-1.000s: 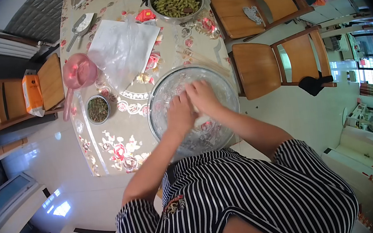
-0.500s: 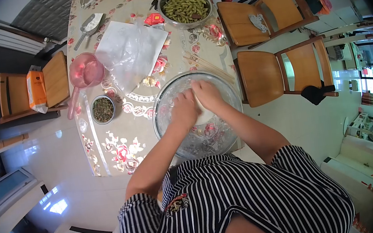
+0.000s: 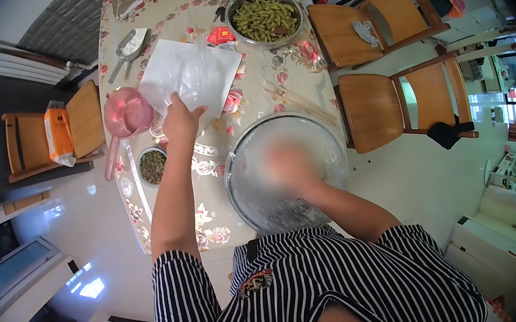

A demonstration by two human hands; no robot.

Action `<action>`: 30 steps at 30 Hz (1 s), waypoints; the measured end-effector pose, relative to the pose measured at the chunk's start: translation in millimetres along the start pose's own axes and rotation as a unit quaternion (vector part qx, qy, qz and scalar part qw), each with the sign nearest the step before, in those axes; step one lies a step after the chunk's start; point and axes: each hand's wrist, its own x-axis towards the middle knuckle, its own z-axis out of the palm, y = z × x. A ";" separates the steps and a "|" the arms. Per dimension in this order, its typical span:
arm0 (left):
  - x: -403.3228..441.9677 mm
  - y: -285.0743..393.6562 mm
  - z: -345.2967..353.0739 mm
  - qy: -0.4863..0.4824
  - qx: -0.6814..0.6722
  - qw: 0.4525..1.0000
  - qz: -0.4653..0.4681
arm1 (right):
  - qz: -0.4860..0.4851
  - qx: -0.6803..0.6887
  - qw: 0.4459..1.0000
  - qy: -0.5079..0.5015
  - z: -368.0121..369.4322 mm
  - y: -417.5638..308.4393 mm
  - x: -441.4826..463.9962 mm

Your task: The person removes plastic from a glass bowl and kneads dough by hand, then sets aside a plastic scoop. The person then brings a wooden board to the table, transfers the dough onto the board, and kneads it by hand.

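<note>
Basin [image 3: 248, 191], wide and round, stands on the bench [image 3: 207, 197] a little right of the centre of the frame, and a whitish film covers its inside; the person's hands are apart from each other, one inside this basin and one outside it. The right hand [image 3: 285, 162] is down in the basin, but it is strongly blurred, so I cannot tell whether its fingers are closed or hold something. The left hand [image 3: 182, 119] is stretched to the left of the centre, at the lower left edge of a white sheet [image 3: 224, 80] on which a clear plastic bag [image 3: 186, 72] lies crumpled; its forefinger points toward the top of the frame and its thumb stands apart toward the right, and I cannot tell if the fingertips touch the bag. Just beside this hand, on its left, is a pink ladle [image 3: 127, 110], with the handle directed to the lower left, and below the ladle is a small bowl [image 3: 142, 175] with dark green chopped stuff. In the upper left of the frame lies a scoop [image 3: 129, 47] with white powder. A red packet [image 3: 220, 35] is near the upper right corner of the sheet, and next to it, at the top of the frame, a metal bowl [image 3: 269, 45] is filled with green pods [image 3: 262, 17]. Some thin sticks [image 3: 302, 102] lie slantwise just above the basin, toward the right edge of the bench
</note>
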 end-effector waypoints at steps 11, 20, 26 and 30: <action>192.7 65.8 -94.2 0.131 -0.137 0.973 0.128 | 0.024 0.060 0.998 0.027 8.3 9.9 -0.6; 1.6 -0.8 -26.2 0.007 -0.273 0.957 0.092 | -0.067 0.082 0.987 0.120 -40.5 -4.4 9.0; -117.7 -93.9 -54.6 0.273 -0.280 0.920 -0.014 | 0.074 -0.077 0.956 0.272 -101.4 20.3 -55.3; -77.7 -180.8 -81.9 0.287 -0.046 0.956 -0.034 | 0.237 0.100 0.933 0.253 -91.1 59.1 -89.7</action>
